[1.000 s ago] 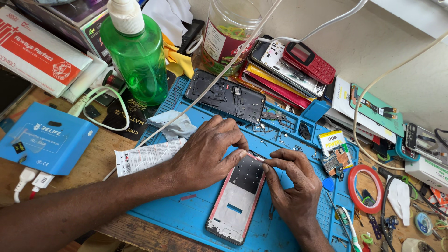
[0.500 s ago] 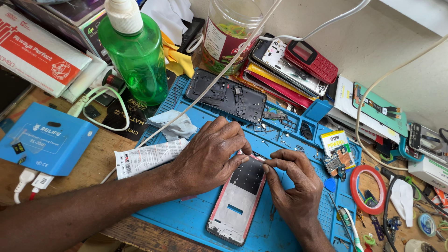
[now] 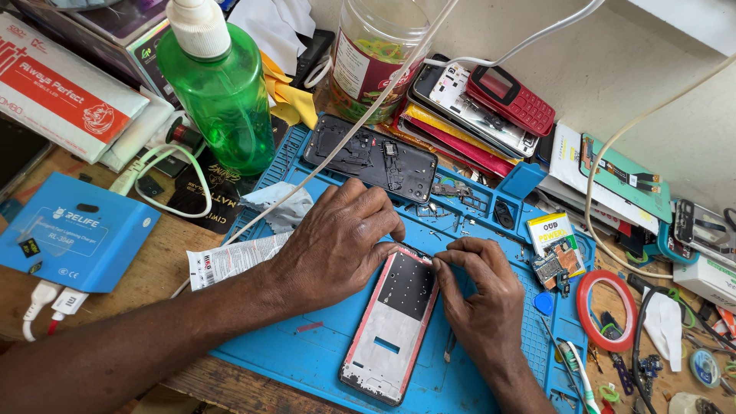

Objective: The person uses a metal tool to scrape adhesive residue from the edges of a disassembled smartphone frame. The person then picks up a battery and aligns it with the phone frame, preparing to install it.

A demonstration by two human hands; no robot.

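Now both hands sit much as they did half a second ago, with only a slight shift of the fingers at the top edge of the phone frame (image 3: 392, 326); this opened phone frame, pink-edged with a dark panel inside, lies flat on the blue repair mat (image 3: 307, 349), in the same place as before. The left hand (image 3: 337, 241) rests palm down over the frame's upper left corner, fingers curled and touching the top edge; its grip is loose and closes on nothing that shows. The right hand (image 3: 479, 299) pinches thumb and forefinger together at the frame's top right corner; whether something tiny sits in that grip cannot be told. Just beyond the hands lies a black phone back cover (image 3: 372, 157), crossed by a white cable (image 3: 322, 165) that runs toward the left forearm; a green plastic bottle (image 3: 218, 96) stands at the mat's far left corner, near a clear jar (image 3: 372, 57); a red keypad phone (image 3: 512, 98) tops a stack of handsets; a red tape roll (image 3: 606, 310) lies on the wooden bench (image 3: 153, 261), right of the mat.
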